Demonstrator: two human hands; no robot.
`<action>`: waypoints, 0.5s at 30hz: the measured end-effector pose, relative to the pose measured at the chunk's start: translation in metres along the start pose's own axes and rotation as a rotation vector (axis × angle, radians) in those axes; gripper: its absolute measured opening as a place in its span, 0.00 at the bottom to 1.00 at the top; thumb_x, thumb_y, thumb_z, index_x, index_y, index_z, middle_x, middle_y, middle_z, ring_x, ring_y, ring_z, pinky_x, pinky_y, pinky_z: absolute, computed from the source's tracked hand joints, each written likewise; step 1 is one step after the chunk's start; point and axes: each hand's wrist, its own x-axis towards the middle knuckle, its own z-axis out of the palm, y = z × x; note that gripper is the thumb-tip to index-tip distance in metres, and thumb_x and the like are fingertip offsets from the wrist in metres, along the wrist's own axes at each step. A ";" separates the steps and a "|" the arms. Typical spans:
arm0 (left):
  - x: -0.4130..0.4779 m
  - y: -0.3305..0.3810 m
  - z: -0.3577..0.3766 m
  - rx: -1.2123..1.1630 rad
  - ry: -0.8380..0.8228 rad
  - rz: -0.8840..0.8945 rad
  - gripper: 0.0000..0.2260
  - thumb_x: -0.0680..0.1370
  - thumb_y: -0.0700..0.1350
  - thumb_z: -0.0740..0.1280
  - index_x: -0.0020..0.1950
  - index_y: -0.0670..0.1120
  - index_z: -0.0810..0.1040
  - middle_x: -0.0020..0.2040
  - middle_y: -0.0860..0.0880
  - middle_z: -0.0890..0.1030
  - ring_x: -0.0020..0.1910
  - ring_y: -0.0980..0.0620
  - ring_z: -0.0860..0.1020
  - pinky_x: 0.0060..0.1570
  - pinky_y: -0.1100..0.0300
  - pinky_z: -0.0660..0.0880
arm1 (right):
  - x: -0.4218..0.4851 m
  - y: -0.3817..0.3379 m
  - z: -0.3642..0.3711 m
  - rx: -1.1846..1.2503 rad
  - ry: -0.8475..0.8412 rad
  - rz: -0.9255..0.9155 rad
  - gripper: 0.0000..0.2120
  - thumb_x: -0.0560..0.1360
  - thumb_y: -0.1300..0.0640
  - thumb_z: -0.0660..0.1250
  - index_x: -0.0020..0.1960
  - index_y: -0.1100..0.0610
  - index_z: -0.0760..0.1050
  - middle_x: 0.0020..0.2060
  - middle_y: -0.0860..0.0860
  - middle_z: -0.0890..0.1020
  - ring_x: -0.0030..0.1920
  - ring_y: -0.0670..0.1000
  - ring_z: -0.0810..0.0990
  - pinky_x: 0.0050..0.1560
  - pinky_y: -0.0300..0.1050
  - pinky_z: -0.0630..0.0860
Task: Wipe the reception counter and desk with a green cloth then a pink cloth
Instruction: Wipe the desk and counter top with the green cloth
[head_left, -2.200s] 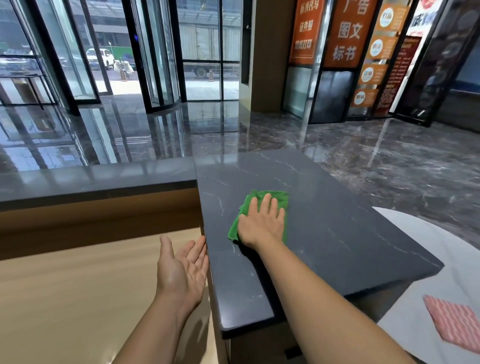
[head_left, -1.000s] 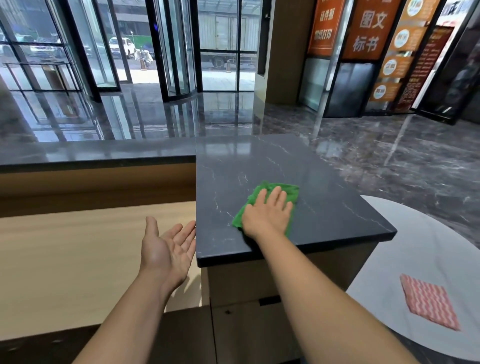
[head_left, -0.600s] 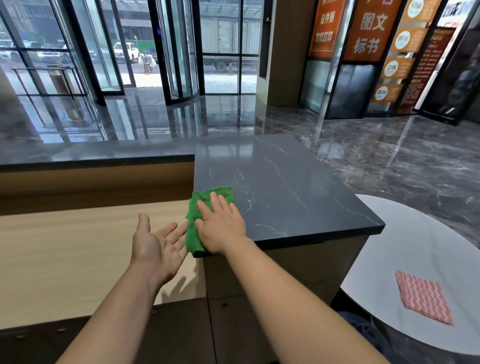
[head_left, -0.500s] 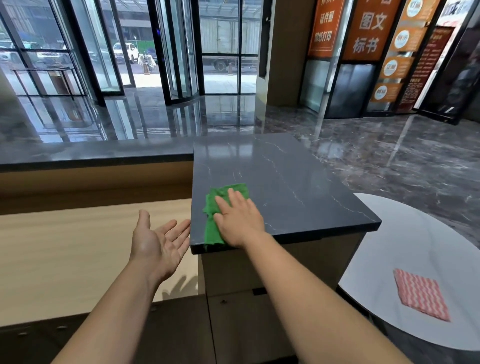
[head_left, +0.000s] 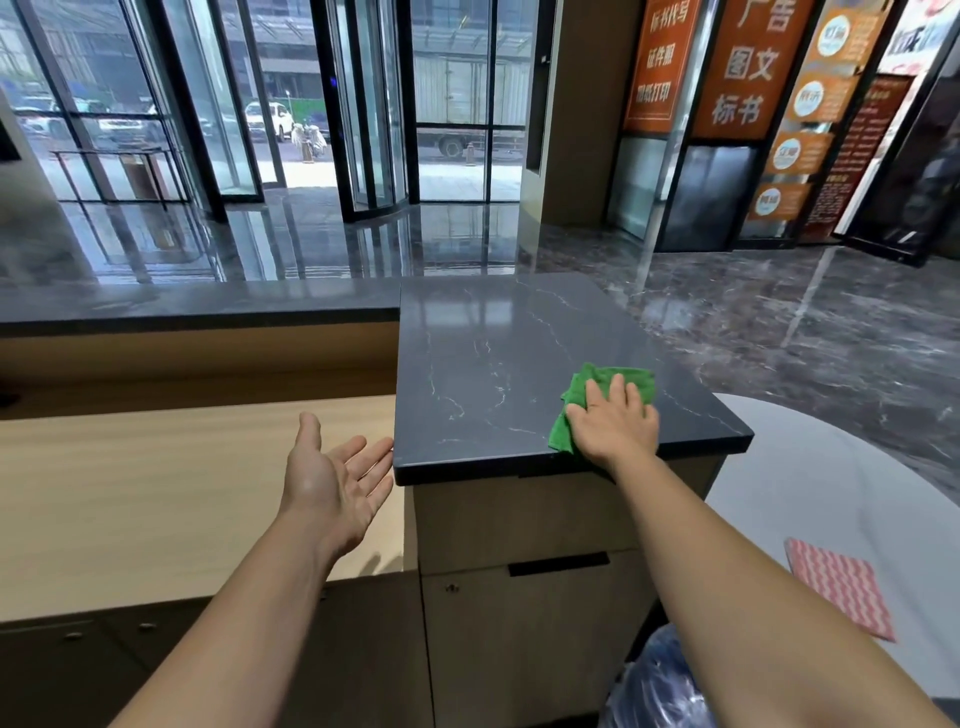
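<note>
Wood of the lower desk (head_left: 130, 493) fills the left side, and no cloth lies on it. Above its right part the left hand (head_left: 332, 478) hangs palm up, with the fingers spread and relaxed, and it holds nothing. Its fingertips are just beside the left edge of the dark stone counter (head_left: 493, 364).

The green cloth (head_left: 597, 379) is now near the right front corner of this counter, next to the front edge. Half a second ago it was at the left front corner. So the stroke has crossed the whole front strip. I judge that the green pass on the counter top is nearly finished, while the desk is not yet wiped.

The right hand (head_left: 613, 421) presses the cloth flat, with the fingers straight, close together and pointing away from the person, and the arm is stretched forward. Further right, the pink cloth (head_left: 836, 587) lies untouched on the white round table (head_left: 779, 467).
</note>
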 end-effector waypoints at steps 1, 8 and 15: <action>-0.001 0.000 0.001 0.007 0.001 0.003 0.37 0.78 0.68 0.49 0.76 0.43 0.60 0.68 0.40 0.74 0.67 0.42 0.72 0.69 0.48 0.66 | -0.004 -0.011 0.001 0.015 -0.006 0.015 0.29 0.81 0.45 0.47 0.80 0.51 0.48 0.79 0.55 0.43 0.79 0.55 0.42 0.76 0.56 0.44; -0.001 -0.001 0.001 -0.007 0.007 0.008 0.37 0.77 0.68 0.50 0.76 0.43 0.60 0.69 0.40 0.73 0.67 0.41 0.72 0.70 0.47 0.65 | -0.049 -0.099 0.018 0.096 -0.099 -0.158 0.28 0.82 0.49 0.44 0.80 0.54 0.45 0.79 0.57 0.40 0.78 0.56 0.39 0.76 0.57 0.40; 0.004 0.005 -0.009 -0.055 -0.009 -0.021 0.38 0.77 0.68 0.51 0.76 0.42 0.59 0.70 0.39 0.71 0.66 0.39 0.73 0.68 0.42 0.66 | -0.083 -0.159 0.035 0.113 -0.149 -0.413 0.31 0.81 0.54 0.55 0.80 0.54 0.46 0.79 0.57 0.41 0.78 0.56 0.39 0.77 0.57 0.41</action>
